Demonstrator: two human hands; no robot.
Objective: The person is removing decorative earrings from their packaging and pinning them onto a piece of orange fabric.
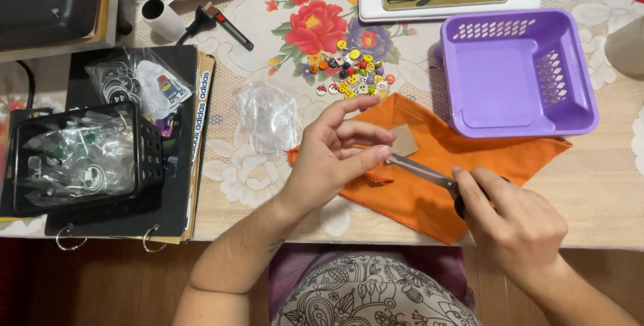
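Cloth (429, 185) on table (604, 185), basket (516, 71) behind it, buttons (352, 71) left of basket

Home craft table: floral tablecloth (268, 165), buttons (352, 71), purple basket (520, 121).
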